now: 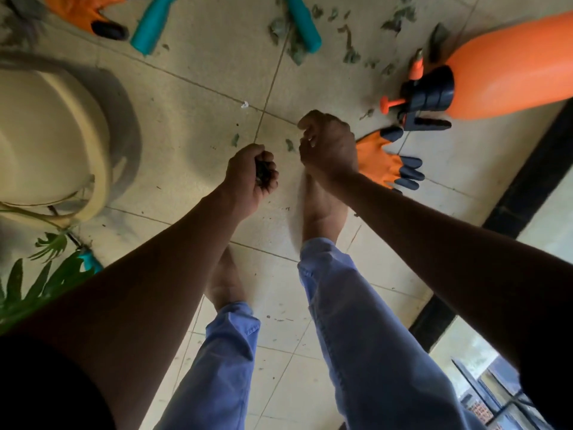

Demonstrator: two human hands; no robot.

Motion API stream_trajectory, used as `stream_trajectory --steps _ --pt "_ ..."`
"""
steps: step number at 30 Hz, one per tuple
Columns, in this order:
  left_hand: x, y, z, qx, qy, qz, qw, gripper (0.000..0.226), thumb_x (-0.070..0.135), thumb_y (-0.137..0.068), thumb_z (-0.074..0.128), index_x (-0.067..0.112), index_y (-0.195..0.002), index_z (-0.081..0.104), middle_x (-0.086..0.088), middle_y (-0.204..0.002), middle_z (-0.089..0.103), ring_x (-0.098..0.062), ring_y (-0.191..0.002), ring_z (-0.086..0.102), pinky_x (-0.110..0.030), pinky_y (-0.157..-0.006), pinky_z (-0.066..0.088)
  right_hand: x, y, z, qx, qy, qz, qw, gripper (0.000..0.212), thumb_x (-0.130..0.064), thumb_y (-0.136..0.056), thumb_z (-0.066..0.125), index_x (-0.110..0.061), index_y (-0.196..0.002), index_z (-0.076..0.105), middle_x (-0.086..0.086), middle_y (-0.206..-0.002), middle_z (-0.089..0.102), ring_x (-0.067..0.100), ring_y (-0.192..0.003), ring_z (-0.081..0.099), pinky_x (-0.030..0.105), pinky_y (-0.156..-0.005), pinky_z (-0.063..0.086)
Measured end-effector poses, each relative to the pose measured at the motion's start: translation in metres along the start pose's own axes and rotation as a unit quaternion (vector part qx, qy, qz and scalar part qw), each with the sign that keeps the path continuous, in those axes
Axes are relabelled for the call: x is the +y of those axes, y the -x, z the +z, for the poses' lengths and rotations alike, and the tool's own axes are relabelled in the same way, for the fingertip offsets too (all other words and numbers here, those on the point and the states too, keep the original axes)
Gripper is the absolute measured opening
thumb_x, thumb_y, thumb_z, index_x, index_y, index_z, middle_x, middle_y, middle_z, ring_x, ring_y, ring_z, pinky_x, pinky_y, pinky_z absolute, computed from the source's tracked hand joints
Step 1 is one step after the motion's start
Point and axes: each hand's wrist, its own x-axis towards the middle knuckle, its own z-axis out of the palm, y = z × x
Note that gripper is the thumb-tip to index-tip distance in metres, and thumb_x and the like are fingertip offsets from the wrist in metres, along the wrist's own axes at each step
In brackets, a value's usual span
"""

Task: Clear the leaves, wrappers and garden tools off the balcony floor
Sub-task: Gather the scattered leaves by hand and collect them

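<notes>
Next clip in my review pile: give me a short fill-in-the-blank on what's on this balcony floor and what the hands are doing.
1. The left hand grips a clump of dark ____.
2. The sprayer bottle lying on its side is ____ in colour.
3. The two tool handles near the top are ____.
4. Beside the right hand lies an orange ____ with dark fingertips.

Missing words: leaves; orange; teal; glove

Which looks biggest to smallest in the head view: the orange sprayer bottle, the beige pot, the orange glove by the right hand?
1. beige pot, partly cut off
2. orange sprayer bottle, partly cut off
3. orange glove, partly hidden behind the right hand
</notes>
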Motion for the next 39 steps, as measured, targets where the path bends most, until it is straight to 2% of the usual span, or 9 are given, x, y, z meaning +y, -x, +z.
stream_trajectory --steps 4,8,15,20,23,27,33,36,39 --pt "-0.004 -0.005 -0.021 0.012 0.006 -0.011 1.000 0.033 0.024 -0.103 0.048 0.014 -0.072 0.056 -0.003 -0.063 0.055 -0.015 -0.054 0.053 -0.023 -0.052 0.043 0.013 -0.011 0.032 -0.116 0.132 -0.036 0.984 0.025 -0.021 -0.096 0.061 -0.013 -0.120 0.061 0.014 -0.114 0.065 0.034 -0.100 0.066 0.037 -0.077 0.056" --pt "-0.011 -0.005 -0.037 0.028 0.001 -0.019 0.999 0.033 0.024 -0.104 0.048 0.013 -0.073 0.055 -0.003 -0.063 0.055 -0.016 -0.055 0.053 -0.024 -0.052 0.043 0.008 -0.012 0.057 -0.092 0.181 -0.114 0.973 0.014 -0.003 -0.096 0.053 -0.008 -0.108 0.059 0.018 -0.106 0.062 0.033 -0.091 0.065 0.032 -0.063 0.046" --pt "-0.019 0.003 -0.036 0.025 -0.009 -0.024 0.999 0.032 0.023 -0.104 0.048 0.010 -0.076 0.058 -0.005 -0.064 0.057 -0.016 -0.058 0.055 -0.023 -0.052 0.046 -0.011 -0.005 0.032 -0.043 0.009 0.005 0.999 0.015 -0.003 -0.083 0.060 -0.014 -0.084 0.071 -0.002 -0.084 0.072 0.015 -0.078 0.068 0.032 -0.066 0.058" --pt "-0.008 0.011 -0.001 0.001 -0.002 0.013 1.000 0.030 0.012 -0.105 0.044 0.013 -0.076 0.054 -0.001 -0.057 0.060 -0.011 -0.052 0.058 -0.017 -0.047 0.048 -0.045 0.039 -0.006 -0.089 -0.032 -0.072 0.993 0.010 -0.021 -0.087 0.065 -0.027 -0.086 0.073 -0.010 -0.081 0.072 0.006 -0.072 0.065 0.026 -0.062 0.051" --pt "-0.004 0.014 0.018 -0.037 0.015 0.029 0.999 0.044 0.013 -0.108 0.037 0.015 -0.066 0.051 0.004 -0.046 0.055 -0.006 -0.038 0.053 -0.012 -0.041 0.040 -0.043 0.052 -0.021 -0.044 -0.020 -0.107 0.993 0.016 -0.017 -0.092 0.061 -0.020 -0.093 0.077 -0.002 -0.088 0.073 0.012 -0.075 0.065 0.026 -0.064 0.049" --pt "0.001 0.009 0.032 -0.046 0.024 -0.006 0.999 0.034 0.024 -0.104 0.046 0.015 -0.073 0.052 -0.004 -0.068 0.053 -0.015 -0.055 0.052 -0.024 -0.054 0.038 -0.010 0.033 -0.035 0.071 -0.013 -0.033 0.997 0.028 -0.002 -0.086 0.057 -0.009 -0.106 0.075 0.008 -0.105 0.073 0.022 -0.096 0.067 0.018 -0.079 0.041" --pt "0.001 -0.007 0.028 -0.040 0.005 -0.009 0.999 0.036 0.025 -0.106 0.043 0.016 -0.072 0.052 -0.002 -0.065 0.052 -0.015 -0.054 0.051 -0.023 -0.051 0.039 0.056 0.018 0.025 -0.118 0.202 0.136 0.963 0.046 -0.020 -0.102 0.043 -0.015 -0.148 0.038 0.019 -0.157 0.031 0.033 -0.139 0.040 0.038 -0.113 0.036" --pt "0.001 -0.009 0.021 -0.036 0.008 -0.020 0.999 0.037 0.025 -0.106 0.042 0.016 -0.072 0.051 -0.002 -0.066 0.051 -0.015 -0.055 0.049 -0.023 -0.052 0.037 0.040 0.074 0.071 -0.129 0.243 0.064 0.959 0.044 -0.028 -0.106 0.035 -0.020 -0.149 0.031 0.013 -0.155 0.031 0.034 -0.136 0.039 0.045 -0.111 0.037" --pt "-0.003 -0.008 0.014 -0.032 0.003 -0.026 0.999 0.036 0.025 -0.106 0.043 0.015 -0.072 0.050 -0.003 -0.067 0.050 -0.015 -0.057 0.048 -0.024 -0.053 0.036 0.075 0.020 0.040 -0.136 0.255 0.072 0.955 0.049 -0.017 -0.104 0.039 -0.022 -0.151 0.028 0.010 -0.163 0.019 0.032 -0.143 0.033 0.042 -0.112 0.037"
